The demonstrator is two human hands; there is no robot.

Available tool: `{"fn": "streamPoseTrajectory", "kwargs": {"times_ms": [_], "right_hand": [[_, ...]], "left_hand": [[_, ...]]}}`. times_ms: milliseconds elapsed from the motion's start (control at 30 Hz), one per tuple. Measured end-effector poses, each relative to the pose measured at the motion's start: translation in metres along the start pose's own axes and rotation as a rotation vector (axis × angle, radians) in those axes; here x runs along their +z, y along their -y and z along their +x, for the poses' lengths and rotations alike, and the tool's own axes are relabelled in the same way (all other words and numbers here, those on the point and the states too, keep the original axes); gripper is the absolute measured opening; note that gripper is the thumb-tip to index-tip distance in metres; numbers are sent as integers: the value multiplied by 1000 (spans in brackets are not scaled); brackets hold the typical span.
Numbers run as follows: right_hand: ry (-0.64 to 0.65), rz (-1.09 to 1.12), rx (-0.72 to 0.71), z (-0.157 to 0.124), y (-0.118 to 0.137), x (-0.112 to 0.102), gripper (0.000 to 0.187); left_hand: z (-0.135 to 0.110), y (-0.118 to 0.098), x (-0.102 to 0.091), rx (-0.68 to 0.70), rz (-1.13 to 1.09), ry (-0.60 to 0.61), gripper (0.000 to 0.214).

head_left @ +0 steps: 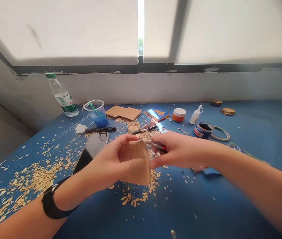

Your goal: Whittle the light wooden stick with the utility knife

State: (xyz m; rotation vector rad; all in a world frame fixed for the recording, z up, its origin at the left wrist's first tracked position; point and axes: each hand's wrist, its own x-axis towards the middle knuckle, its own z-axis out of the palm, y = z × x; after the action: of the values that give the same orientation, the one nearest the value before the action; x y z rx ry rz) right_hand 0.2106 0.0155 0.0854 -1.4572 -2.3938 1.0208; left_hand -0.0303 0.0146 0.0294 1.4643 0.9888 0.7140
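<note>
My left hand (116, 162) grips a pale carved block of wood (141, 169), thumb across its near face and fingers behind it. At the block's right side is my right hand (170, 149), closed around a carving knife (160, 147) with a red and black handle. The blade points left toward the wood's upper edge; whether it touches cannot be made out. Pale wood shavings (141, 197) lie on the blue table (180, 212) beneath the block. A black phone (91, 146) lies partly behind my left hand.
Many shavings (36, 179) cover the left side. Behind stand a water bottle (65, 99), a plastic cup of blue liquid (98, 114), thin boards (126, 113), an orange jar (179, 115), a white squeeze bottle (195, 115) and an open tin (203, 130). A black marker (101, 130) lies near the phone.
</note>
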Motion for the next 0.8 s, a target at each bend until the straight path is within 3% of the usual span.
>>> {"fn": "streamPoseTrajectory", "kwargs": {"times_ms": [167, 300, 400, 467, 533, 600, 800], "right_hand": [[40, 86, 8, -4, 1, 0, 13], [46, 346, 54, -4, -5, 9, 20], [45, 576, 14, -4, -15, 24, 28], [-61, 653, -60, -3, -24, 35, 33], [-220, 600, -173, -3, -34, 44, 43], [-288, 497, -309, -3, -43, 50, 48], [-360, 260, -467, -8, -46, 53, 52]], "left_hand": [[-2, -8, 0, -8, 141, -147, 51], [-7, -20, 6, -17, 164, -319, 53], [-9, -20, 8, 7, 92, -295, 51], [-9, -16, 7, -9, 34, -251, 48], [-8, -12, 7, -35, -24, -223, 48], [-8, -9, 7, -48, -57, -223, 50], [-10, -12, 8, -31, -24, -239, 50]]}}
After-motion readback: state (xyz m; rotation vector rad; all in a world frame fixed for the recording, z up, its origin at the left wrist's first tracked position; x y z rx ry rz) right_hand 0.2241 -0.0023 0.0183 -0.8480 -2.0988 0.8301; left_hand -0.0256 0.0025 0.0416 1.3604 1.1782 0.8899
